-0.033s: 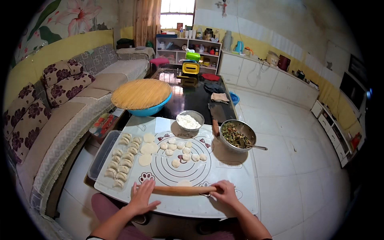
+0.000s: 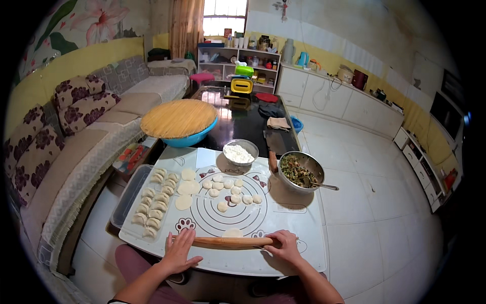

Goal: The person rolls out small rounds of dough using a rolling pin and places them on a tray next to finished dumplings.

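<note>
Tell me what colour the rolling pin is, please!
The rolling pin is light brown, like wood; it shows best in the head view.

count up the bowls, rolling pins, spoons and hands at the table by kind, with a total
Metal bowls: 2 (flour bowl, filling bowl)
Blue bowl: 1
Rolling pin: 1
Spoon: 1
Hands: 2 (left hand, right hand)
Total: 7

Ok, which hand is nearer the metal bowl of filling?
Right: the right hand, at the right end of the rolling pin, sits nearside and slightly left of the metal bowl; the left hand, at the pin's left end, is farther left.
</note>
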{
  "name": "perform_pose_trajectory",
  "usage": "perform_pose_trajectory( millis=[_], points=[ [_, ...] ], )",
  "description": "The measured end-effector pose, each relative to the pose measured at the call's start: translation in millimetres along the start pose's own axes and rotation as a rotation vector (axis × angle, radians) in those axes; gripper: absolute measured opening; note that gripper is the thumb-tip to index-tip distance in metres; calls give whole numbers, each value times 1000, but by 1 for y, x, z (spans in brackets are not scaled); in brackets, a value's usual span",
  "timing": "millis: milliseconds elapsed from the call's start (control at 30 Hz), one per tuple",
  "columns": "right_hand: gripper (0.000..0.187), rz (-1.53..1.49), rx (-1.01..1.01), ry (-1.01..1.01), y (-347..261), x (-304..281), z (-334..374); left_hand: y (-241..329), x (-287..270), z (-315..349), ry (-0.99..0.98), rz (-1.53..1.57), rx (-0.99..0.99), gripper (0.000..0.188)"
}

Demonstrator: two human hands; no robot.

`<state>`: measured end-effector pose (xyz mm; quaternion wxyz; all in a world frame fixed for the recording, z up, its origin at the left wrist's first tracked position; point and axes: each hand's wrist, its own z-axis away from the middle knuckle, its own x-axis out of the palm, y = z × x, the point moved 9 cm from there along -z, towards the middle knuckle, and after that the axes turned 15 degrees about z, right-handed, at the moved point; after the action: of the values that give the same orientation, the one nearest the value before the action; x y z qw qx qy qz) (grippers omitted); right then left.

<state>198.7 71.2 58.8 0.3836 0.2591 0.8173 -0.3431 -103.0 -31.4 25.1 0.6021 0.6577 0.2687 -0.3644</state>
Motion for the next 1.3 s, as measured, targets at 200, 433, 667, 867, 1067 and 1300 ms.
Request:
perform_pose_trajectory(
  millis=[200,433,667,867,1067,1300],
  points=[
    [31,17,97,-47,12,29,-43,-7,-24,-64,171,25,-93,82],
    [33,22,32,-77,4,4,5,5,0,-5,30,0,-25,89],
    [30,120,136,-81,18,37,-49,24,-18,-92,226,37,-11,72],
    [29,106,223,95,30,16,-37,114,52,-60,24,133,465,48],
    [27,82,243,166,36,3,-31,57,23,-49,-108,516,-39,48],
    [27,74,220,107,27,9,-27,87,58,-50,-305,50,412,68]
  ],
)
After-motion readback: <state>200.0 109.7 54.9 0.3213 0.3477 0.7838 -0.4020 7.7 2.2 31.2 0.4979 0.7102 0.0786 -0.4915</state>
